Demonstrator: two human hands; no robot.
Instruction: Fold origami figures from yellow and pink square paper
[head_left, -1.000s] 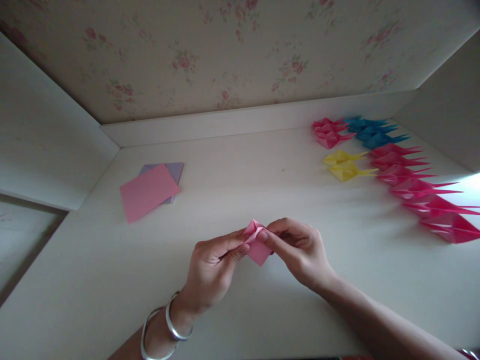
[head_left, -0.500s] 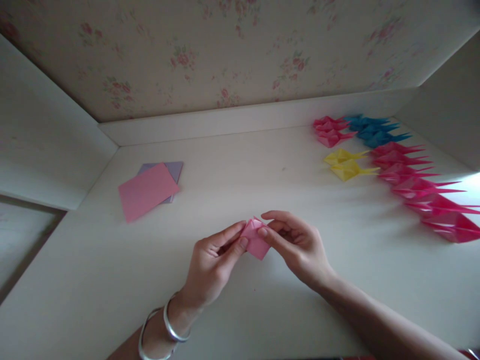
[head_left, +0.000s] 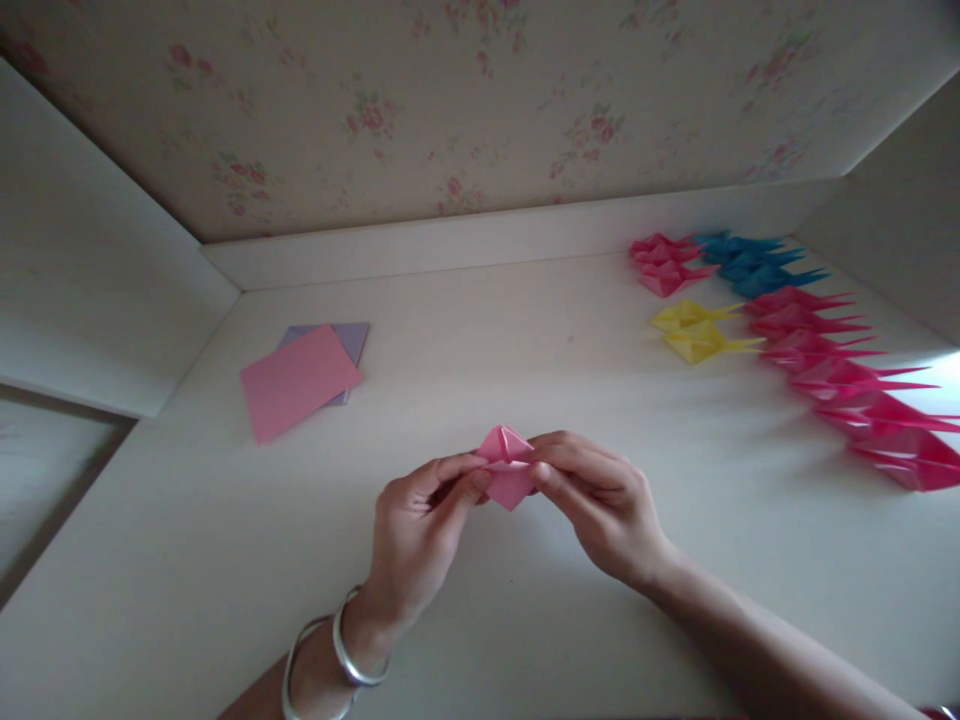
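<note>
A small piece of folded pink origami paper (head_left: 511, 484) is held up between my two hands, above the white tabletop. My left hand (head_left: 424, 525) pinches its left corner between thumb and fingers. On the opposite corner, my right hand (head_left: 600, 498) is closed, thumb in front and fingers behind. The upper layer of the paper stands parted from the lower point, with a crease across the middle. Some fingertips are hidden behind the paper.
Pink paper sheets (head_left: 300, 382) lie over purple sheets (head_left: 352, 337) at the left. To the right stand rows of folded paper pieces: blue (head_left: 761, 265), yellow (head_left: 699, 340), and several deep pink ones (head_left: 874, 412). A flowered wall (head_left: 465, 120) rises behind the white table (head_left: 465, 340).
The upper part of the folded pink paper has opened upward. My right hand's fingers have moved from apart to gripping the paper's right corner; my left hand keeps its pinch.
</note>
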